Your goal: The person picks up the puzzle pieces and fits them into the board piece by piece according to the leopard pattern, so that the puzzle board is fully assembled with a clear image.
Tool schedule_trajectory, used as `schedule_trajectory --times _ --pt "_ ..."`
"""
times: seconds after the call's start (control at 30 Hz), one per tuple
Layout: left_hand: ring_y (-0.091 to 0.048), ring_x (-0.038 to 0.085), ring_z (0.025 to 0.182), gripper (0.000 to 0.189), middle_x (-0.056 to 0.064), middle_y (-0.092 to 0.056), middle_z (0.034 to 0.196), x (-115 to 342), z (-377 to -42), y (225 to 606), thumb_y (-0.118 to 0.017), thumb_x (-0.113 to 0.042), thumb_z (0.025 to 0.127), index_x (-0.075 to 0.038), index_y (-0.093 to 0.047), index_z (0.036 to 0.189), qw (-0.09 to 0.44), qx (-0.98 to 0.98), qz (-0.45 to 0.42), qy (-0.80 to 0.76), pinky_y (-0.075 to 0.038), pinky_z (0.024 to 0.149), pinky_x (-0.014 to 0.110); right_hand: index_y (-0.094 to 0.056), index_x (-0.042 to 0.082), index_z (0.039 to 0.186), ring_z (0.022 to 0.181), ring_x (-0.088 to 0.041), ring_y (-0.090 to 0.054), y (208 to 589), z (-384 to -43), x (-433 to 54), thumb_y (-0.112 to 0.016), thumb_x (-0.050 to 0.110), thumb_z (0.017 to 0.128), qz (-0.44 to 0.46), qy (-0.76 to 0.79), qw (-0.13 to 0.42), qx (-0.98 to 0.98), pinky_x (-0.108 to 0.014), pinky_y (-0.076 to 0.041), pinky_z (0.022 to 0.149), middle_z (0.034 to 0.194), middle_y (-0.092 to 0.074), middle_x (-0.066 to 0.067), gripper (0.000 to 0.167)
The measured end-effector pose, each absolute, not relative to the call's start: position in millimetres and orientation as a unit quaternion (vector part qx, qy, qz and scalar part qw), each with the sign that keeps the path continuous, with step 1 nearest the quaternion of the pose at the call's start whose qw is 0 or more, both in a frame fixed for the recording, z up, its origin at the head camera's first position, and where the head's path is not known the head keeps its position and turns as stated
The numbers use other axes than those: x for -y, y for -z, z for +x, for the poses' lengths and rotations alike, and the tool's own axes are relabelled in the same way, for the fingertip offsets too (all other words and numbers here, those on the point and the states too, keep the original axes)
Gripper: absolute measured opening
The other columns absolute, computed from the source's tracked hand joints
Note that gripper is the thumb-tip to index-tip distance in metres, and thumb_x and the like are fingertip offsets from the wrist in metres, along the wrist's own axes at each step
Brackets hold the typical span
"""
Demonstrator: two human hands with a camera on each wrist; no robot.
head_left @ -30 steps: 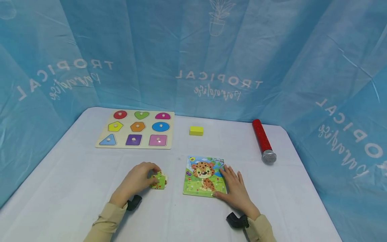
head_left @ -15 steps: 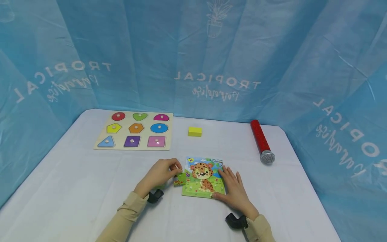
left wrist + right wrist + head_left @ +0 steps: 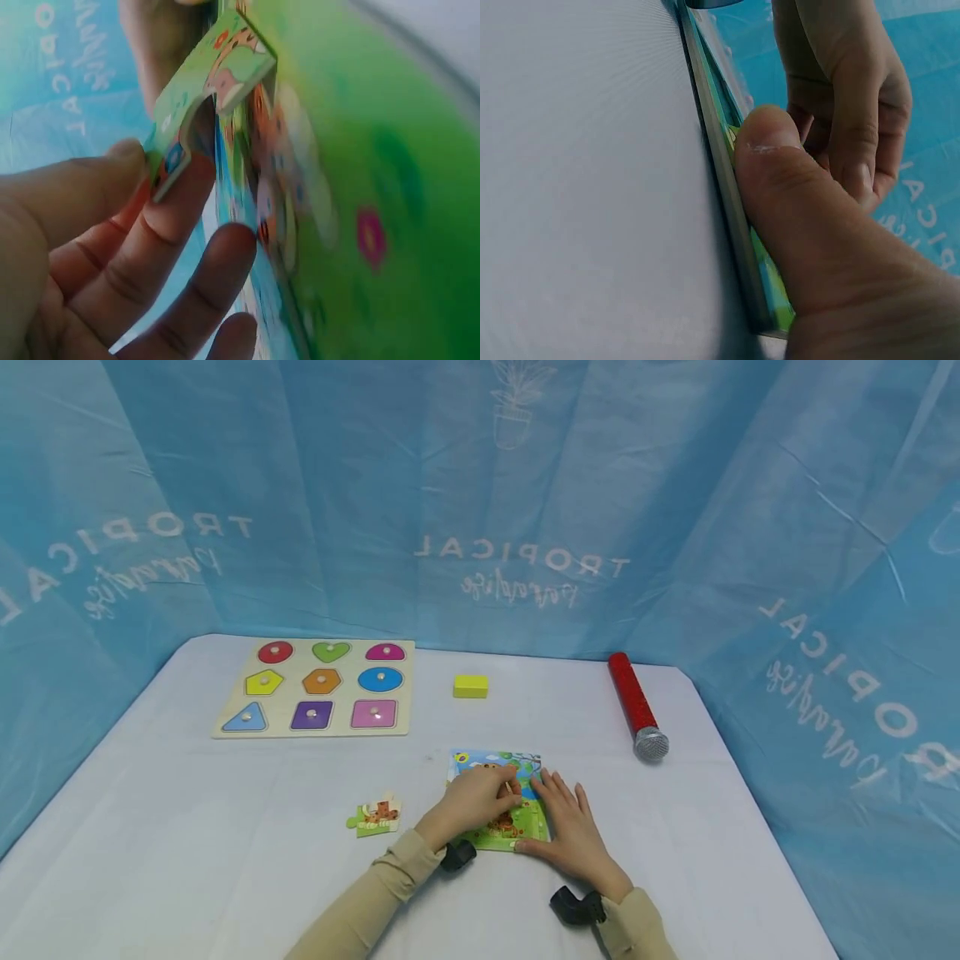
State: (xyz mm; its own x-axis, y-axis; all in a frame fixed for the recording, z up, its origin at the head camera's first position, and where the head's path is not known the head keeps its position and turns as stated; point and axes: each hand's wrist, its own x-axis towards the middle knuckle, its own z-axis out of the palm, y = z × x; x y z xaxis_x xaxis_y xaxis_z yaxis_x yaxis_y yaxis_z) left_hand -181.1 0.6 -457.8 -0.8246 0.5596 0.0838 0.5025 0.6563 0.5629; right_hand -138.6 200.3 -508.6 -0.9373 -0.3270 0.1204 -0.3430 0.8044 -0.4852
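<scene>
A square jigsaw puzzle (image 3: 531, 825) with a leopard picture lies flat on the table, partly covered by my left hand (image 3: 474, 800). Between thumb and fingers that hand pinches a green jigsaw piece (image 3: 196, 84), tilted close over the puzzle in the left wrist view. My right hand (image 3: 573, 833) rests along the puzzle's right side with fingers extended. Its thumb (image 3: 780, 169) lies on the near edge of the board in the right wrist view. Left of the puzzle, a loose jigsaw piece or pieces (image 3: 377, 816) with spotted and green parts lie on the cloth.
A wooden shape board (image 3: 348, 653) with knobbed coloured shapes lies at the back left. Behind the puzzle sits a yellow block (image 3: 470, 687). At the back right lies a red microphone (image 3: 637, 706). Blue fabric (image 3: 337, 527) hangs around the white table (image 3: 187, 843).
My left hand has carried a jigsaw piece rightward from the loose pieces to over the puzzle. The right hand keeps its place at the puzzle's side. The head view has shifted slightly.
</scene>
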Motion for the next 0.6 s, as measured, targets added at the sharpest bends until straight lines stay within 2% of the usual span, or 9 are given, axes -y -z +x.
schedule_trajectory --times 0.17,0.3,0.5,0.6 --pt "-0.052 0.004 0.061 0.011 -0.010 -0.060 0.064 -10.7 -178.2 460.8 -0.070 -0.030 0.089 -0.020 -0.070 0.085 0.001 -0.922 0.297 -0.247 -0.041 0.059 0.022 -0.037 0.007 0.149 0.146 -0.040 -0.025 508.1 -139.1 -199.9 -0.078 0.048 0.073 0.183 -0.258 0.017 0.948 -0.063 -0.008 0.115 0.156 -0.032 -0.018 0.095" --pt "-0.056 0.008 0.067 0.012 -0.010 -0.062 0.067 -16.0 -177.6 463.0 -0.072 -0.028 0.087 -0.020 -0.071 0.079 -0.030 -0.925 0.301 -0.231 -0.046 0.070 0.028 -0.037 0.006 0.149 0.146 -0.040 -0.025 506.4 -138.5 -199.5 -0.078 0.047 0.074 0.184 -0.261 0.017 0.948 -0.064 -0.008 0.115 0.156 -0.032 -0.019 0.095" --pt "-0.062 0.010 0.072 0.010 -0.006 -0.070 0.078 -18.1 -173.9 463.0 -0.072 -0.024 0.087 -0.016 -0.077 0.083 -0.024 -0.918 0.322 -0.229 -0.050 0.071 0.028 -0.038 0.005 0.148 0.145 -0.041 -0.026 505.9 -136.8 -199.3 -0.076 0.042 0.077 0.186 -0.264 0.030 0.946 -0.064 -0.008 0.115 0.156 -0.032 -0.020 0.089" --pt "-0.063 0.010 0.071 0.014 -0.006 -0.072 0.075 -15.2 -171.9 461.8 -0.067 -0.022 0.090 -0.017 -0.079 0.085 -0.019 -0.912 0.353 -0.209 -0.050 0.076 0.029 -0.038 0.004 0.148 0.145 -0.041 -0.026 506.5 -136.7 -199.3 -0.075 0.042 0.079 0.189 -0.260 0.035 0.946 -0.064 -0.009 0.115 0.156 -0.032 -0.018 0.087"
